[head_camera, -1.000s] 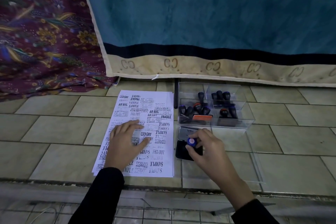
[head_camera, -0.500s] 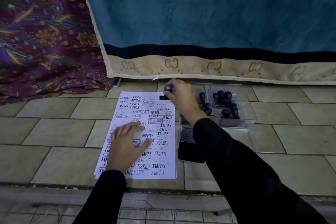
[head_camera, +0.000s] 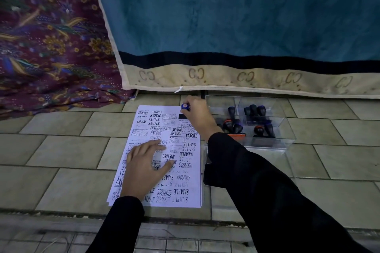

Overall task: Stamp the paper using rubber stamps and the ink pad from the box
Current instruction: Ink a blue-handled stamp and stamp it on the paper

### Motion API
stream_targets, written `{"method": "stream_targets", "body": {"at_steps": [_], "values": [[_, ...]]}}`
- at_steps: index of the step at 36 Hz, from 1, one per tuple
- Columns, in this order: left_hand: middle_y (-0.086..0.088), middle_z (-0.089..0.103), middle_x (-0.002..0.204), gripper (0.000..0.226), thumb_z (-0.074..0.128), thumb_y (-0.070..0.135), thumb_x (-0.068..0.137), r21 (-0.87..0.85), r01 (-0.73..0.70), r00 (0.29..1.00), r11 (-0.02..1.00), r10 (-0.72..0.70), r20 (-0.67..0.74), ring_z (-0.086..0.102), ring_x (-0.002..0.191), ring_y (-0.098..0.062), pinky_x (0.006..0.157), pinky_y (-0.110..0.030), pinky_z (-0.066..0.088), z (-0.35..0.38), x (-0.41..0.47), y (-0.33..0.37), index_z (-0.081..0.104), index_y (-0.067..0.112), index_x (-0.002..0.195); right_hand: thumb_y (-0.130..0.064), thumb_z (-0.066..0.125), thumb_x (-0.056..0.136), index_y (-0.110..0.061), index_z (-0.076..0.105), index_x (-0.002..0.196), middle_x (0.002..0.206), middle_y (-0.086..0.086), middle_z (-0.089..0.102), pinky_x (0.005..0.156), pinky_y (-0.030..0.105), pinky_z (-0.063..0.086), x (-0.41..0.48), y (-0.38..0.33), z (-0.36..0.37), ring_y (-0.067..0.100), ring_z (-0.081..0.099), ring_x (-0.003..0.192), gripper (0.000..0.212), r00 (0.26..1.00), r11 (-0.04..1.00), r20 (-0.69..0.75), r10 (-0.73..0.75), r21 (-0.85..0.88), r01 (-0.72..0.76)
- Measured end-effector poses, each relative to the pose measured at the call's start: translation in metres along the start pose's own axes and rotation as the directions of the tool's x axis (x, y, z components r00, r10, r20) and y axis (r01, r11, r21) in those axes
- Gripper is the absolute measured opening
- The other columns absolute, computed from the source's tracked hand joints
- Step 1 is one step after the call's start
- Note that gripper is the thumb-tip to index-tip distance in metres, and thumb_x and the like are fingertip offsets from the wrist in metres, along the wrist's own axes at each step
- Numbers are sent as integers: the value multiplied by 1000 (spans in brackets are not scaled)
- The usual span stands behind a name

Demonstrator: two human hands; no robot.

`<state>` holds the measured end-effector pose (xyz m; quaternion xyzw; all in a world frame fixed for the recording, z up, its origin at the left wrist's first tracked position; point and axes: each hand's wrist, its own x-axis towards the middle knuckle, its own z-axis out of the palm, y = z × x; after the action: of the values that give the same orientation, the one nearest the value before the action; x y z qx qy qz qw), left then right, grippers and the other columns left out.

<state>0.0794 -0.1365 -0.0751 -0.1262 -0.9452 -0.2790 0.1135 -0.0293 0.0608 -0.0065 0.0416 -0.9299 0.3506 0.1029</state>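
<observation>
1 stamp (head_camera: 184, 111) with a blue top stands on the upper right corner of the paper (head_camera: 164, 150), pinched in the right hand (head_camera: 198, 114). That sheet lies at frame centre, crowded with prints. Flat on its lower half, fingers spread, the left hand (head_camera: 144, 167) grips nothing. Right of the paper, a clear box (head_camera: 267, 139) holds more stamps (head_camera: 255, 111) on the tiled floor (head_camera: 61, 150).

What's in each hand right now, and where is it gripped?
Right hand grips a rubber stamp by its blue-topped handle. Left hand holds nothing, lying flat on the paper.
</observation>
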Motion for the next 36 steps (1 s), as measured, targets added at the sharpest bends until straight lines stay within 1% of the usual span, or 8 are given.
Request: {"method": "stream_targets", "body": {"at_steps": [10,13,18,21,23,26,31,36], "values": [[30,44,130,46,55,68,75,-3,-1,1000,1000,1,6,36,122,3,112,-35,20,-1,0,1,58,40,111,-7,60,87,1,58,96,102,17,58,71,31,42,7,-3,-3,29,55,91,13,998,992,47,-35,-121,41],[29,44,131,45,55,68,75,-1,0,1000,1000,0,13,37,123,1,113,-37,21,-1,0,1,57,41,111,-8,64,84,-2,62,93,96,11,61,67,22,43,6,2,-8,21,56,80,10,996,999,-84,15,31,-12],[27,46,131,49,52,70,74,-5,-2,1000,1000,2,10,36,121,3,113,-35,19,-1,-1,2,59,39,112,-13,72,79,-10,65,93,87,7,67,72,29,56,-13,8,-34,16,64,73,16,940,968,-325,105,250,-22],[27,46,132,51,52,70,74,-5,-7,1000,1000,7,0,34,120,6,112,-34,18,-2,-1,2,60,38,112,-12,73,78,-10,66,95,88,6,67,68,20,56,-43,6,-51,9,62,70,19,915,936,-379,139,352,3],[27,45,131,52,51,71,74,-3,-9,1000,1000,9,-4,33,119,7,113,-35,18,-2,-1,3,60,38,113,-11,73,78,-10,67,100,91,5,66,68,15,54,-69,7,-57,7,63,72,23,916,921,-377,138,388,21],[26,46,131,53,50,71,75,6,-11,1000,1000,11,-6,33,119,6,113,-35,18,-2,-1,3,60,36,114,-11,75,76,-15,67,98,91,6,66,66,23,55,-106,14,-56,12,65,68,23,931,920,-345,117,391,29],[28,45,130,52,50,70,75,10,-13,1000,1000,13,-3,34,120,6,113,-34,18,-2,-1,3,60,37,114,-15,75,75,-15,68,93,86,-4,64,66,16,51,-159,25,-55,4,61,70,19,967,965,-254,-29,243,93],[28,45,129,51,52,70,74,13,-8,1000,1000,9,-10,35,120,5,113,-35,20,-1,-1,3,61,37,112,-15,75,73,-18,65,87,80,-7,61,62,21,50,-182,31,-56,6,58,67,18,966,972,-253,-62,204,116]]}}
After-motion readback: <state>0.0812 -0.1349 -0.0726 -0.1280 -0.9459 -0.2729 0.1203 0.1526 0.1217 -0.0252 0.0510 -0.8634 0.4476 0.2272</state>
